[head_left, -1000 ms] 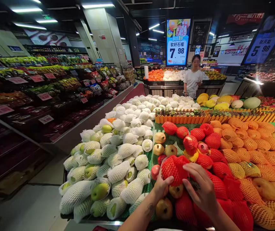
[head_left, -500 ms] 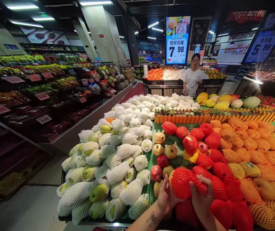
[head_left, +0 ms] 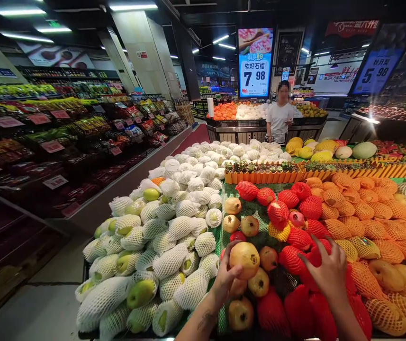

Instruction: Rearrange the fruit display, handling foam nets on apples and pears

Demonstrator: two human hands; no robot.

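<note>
Holding a pale pomegranate [head_left: 244,260] in the left hand [head_left: 226,273], with thumb and fingers curled around its side, above bare pomegranates [head_left: 241,313]. Spreading the right hand [head_left: 330,270] wide, well apart from the left, over red-netted fruit [head_left: 299,238]; cannot tell whether touching it. Flanked farther out by white-netted fruit [head_left: 170,262] at left and orange-netted fruit [head_left: 375,282] at right.

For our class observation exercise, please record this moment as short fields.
Left hand: holds a bare yellowish pomegranate
Right hand: spread open by red-netted fruit; contact unclear
Left side of display: white-netted fruit
Right side: orange-netted fruit
Background: person in white shirt; lit screen reading 7.98
</note>
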